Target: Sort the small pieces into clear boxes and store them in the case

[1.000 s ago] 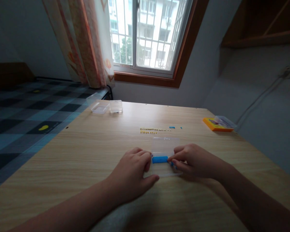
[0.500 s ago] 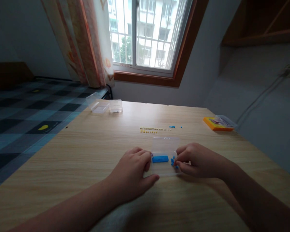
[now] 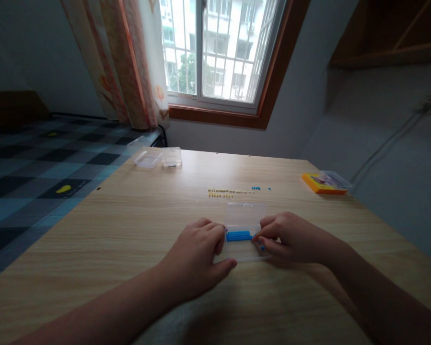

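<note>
A small clear plastic box (image 3: 244, 213) lies open on the wooden table (image 3: 129, 230) between my hands. A row of blue beads (image 3: 238, 235) lies packed inside it. My left hand (image 3: 197, 258) rests against the box's left side, fingers curled, thumb stretched along its front edge. My right hand (image 3: 290, 238) is pinched at the right end of the blue row, with a loose blue bead (image 3: 262, 247) just under its fingertips.
Rows of small yellow beads (image 3: 222, 193) and a few blue beads (image 3: 256, 188) lie farther back. Two clear boxes (image 3: 157, 158) stand at the far left corner, and an orange pack (image 3: 323, 184) under a clear lid sits at the right edge. A checkered bed (image 3: 39, 177) is left.
My right hand's fingertips moved left to the end of the blue bead row, where loose blue beads showed beside it half a second ago. The left hand has stayed still.
</note>
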Demonstrator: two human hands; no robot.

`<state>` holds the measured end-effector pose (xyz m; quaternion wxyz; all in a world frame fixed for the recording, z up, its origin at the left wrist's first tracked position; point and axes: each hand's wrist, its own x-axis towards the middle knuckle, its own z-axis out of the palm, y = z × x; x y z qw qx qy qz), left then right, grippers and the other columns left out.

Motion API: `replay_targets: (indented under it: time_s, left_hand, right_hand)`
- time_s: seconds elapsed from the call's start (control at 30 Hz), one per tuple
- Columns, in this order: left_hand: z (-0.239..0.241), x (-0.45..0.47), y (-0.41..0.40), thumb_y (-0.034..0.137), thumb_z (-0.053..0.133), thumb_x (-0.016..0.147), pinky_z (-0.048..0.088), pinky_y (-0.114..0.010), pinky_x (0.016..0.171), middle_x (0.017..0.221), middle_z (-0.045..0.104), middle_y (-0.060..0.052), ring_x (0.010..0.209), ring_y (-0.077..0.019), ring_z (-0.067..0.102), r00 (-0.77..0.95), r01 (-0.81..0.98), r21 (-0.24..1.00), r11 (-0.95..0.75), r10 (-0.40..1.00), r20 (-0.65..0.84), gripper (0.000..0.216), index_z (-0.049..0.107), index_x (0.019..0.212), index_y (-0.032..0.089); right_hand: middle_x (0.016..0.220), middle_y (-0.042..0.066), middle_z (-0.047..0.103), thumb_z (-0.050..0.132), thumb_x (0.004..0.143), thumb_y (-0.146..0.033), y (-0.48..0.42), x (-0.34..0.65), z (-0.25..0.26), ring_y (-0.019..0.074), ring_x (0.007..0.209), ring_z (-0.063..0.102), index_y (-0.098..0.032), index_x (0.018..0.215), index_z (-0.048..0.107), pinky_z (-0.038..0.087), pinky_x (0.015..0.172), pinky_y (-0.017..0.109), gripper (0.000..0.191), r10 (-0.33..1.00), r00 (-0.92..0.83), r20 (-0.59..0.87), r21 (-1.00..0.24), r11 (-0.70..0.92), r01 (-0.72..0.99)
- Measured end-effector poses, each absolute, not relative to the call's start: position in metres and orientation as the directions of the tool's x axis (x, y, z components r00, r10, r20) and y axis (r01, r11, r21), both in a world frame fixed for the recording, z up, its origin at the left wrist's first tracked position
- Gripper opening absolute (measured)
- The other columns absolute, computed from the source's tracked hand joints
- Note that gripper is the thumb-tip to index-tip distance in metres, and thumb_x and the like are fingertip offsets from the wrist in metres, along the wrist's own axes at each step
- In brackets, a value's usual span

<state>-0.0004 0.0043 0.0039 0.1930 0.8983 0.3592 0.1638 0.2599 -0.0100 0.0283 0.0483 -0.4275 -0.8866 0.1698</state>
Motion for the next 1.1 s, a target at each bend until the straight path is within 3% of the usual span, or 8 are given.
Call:
replay_targets:
  time_s: [0.3,1.1]
  left_hand:
    - [0.004,0.000,0.004,0.032,0.074,0.077,0.039,-0.036,0.078,0.085,0.064,-0.002,0.092,-0.0259,0.054,0.689,0.585,0.468,-0.663,0.710,0.143,0.032,0.044,0.072,0.022]
    - [0.003,0.000,0.005,0.032,0.076,0.077,0.039,-0.035,0.078,0.084,0.064,-0.001,0.091,-0.0255,0.054,0.689,0.584,0.464,-0.666,0.709,0.151,0.032,0.045,0.072,0.022]
  right_hand:
    - [0.070,-0.001,0.058,0.053,0.091,-0.019,-0.010,0.263,0.029,0.0059,0.059,0.046,-0.015,0.069,0.066,0.027,0.059,0.022,0.026,0.813,-0.580,-0.041,-0.287,0.546,0.787]
    - [0.073,0.001,0.062,0.051,0.094,-0.022,-0.011,0.253,0.031,0.0070,0.061,0.047,-0.015,0.074,0.068,0.025,0.060,0.023,0.027,0.848,-0.523,-0.085,-0.217,0.496,0.840]
